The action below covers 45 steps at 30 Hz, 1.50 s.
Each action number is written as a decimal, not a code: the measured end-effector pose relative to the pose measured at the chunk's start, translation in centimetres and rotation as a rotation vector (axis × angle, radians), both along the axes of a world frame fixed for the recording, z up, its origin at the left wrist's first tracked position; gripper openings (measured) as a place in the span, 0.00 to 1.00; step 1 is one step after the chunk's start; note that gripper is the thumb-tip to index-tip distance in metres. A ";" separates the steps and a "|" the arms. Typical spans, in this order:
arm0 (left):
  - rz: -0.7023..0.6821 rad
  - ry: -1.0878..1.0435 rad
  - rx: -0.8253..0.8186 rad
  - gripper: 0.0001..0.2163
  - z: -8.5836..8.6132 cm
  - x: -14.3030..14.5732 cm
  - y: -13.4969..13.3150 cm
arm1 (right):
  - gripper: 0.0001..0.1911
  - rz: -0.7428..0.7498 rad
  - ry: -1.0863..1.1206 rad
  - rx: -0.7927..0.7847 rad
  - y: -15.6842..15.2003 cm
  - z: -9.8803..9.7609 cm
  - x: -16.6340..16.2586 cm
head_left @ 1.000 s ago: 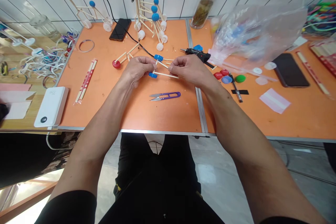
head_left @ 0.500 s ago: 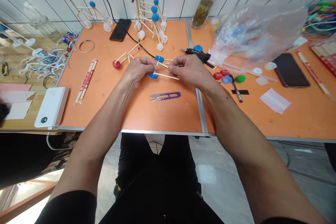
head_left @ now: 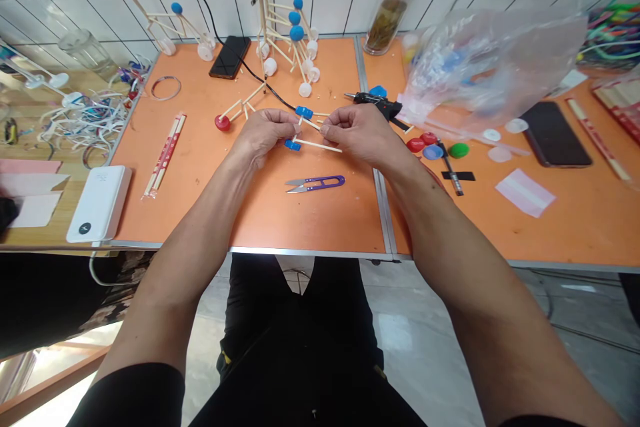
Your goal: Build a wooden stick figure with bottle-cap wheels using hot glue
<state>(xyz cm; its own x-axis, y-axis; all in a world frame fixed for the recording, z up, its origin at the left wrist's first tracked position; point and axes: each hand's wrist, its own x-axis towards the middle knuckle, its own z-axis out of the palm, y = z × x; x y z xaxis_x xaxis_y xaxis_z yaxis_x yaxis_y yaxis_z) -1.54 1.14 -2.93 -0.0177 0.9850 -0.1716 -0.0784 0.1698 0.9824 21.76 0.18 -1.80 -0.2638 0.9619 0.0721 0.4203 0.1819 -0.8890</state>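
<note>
Over the middle of the orange table (head_left: 280, 220), my left hand (head_left: 261, 135) and my right hand (head_left: 359, 131) pinch a small frame of thin wooden sticks (head_left: 320, 144) between them. Two blue bottle caps (head_left: 303, 112) are fixed to the stick ends on the left side. Both hands have their fingers closed on the sticks. Purple thread snips (head_left: 316, 182) lie on the table just in front of my hands.
A black glue gun (head_left: 376, 103) lies behind my right hand. Loose bottle caps (head_left: 431, 145), a clear plastic bag (head_left: 487, 57) and a black phone (head_left: 553, 133) are to the right. Finished stick models (head_left: 285, 33) stand at the back. A white power bank (head_left: 99, 201) and wrapped chopsticks (head_left: 164, 153) lie left.
</note>
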 end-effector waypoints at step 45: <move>-0.006 -0.024 -0.036 0.09 0.8 0.5 -1.0 | 0.15 -0.028 -0.001 -0.009 -0.6 0.9 -0.5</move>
<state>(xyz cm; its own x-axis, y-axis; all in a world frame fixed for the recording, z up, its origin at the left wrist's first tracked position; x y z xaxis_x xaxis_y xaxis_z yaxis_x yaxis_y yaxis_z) -1.01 0.16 -2.16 -0.0070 0.9784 -0.2068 -0.1008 0.2051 0.9735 21.27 -0.38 -0.86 -0.2366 0.9695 0.0636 0.4260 0.1623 -0.8900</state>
